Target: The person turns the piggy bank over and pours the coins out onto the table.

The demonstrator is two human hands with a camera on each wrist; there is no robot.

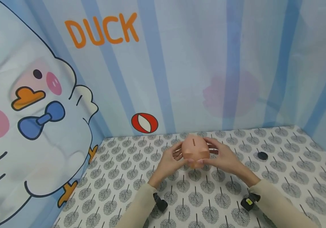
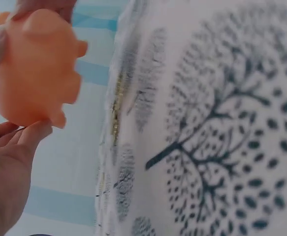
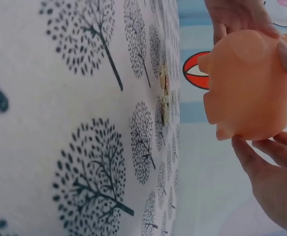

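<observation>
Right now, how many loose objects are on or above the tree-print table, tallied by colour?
Orange: 1, the piggy bank held between the left hand and right hand.
Black: 1, the small round disc lying on the table.
Total: 2.

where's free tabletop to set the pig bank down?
Bare cloth lies left of the left hand out to the duck wall, and in front between the two sleeves. Right of the right hand it is open up to the black disc. Crowded only under the piggy bank, by some coins.
</observation>
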